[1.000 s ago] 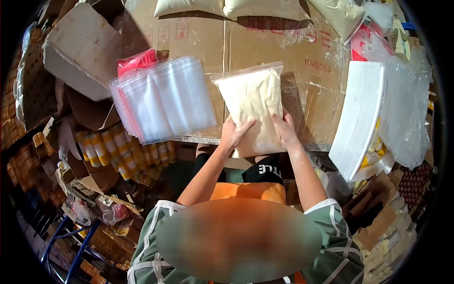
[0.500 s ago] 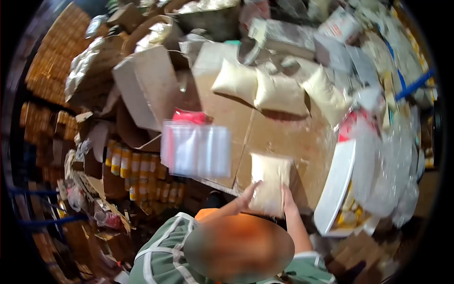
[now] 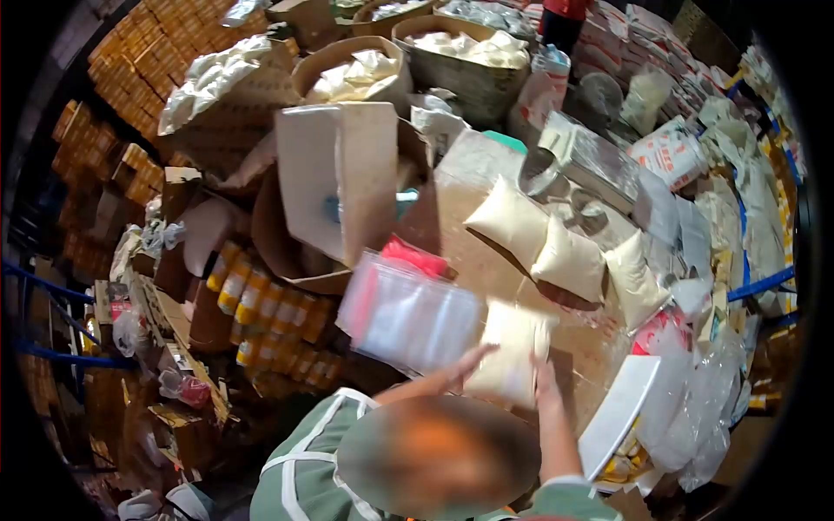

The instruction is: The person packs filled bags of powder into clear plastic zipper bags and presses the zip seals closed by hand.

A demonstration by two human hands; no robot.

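A clear zip bag of cream-coloured powder is held upright between my two hands at the near edge of the cardboard-covered table. My left hand presses its left side, and my right hand lies along its right side. Left of the bag is a stack of flat empty zip bags, with a red packet behind it. Farther back on the table lie three filled bags: one on the left, one in the middle and one on the right.
A white foam box with yellow packets stands at the right, beside clear plastic wrap. An open carton is at the left. Large tubs of filled bags stand behind. Part of another person shows at the top.
The view has swung up and tilted, bringing in the tubs and other person and shifting the table lower right. Both hands still hold the powder bag.
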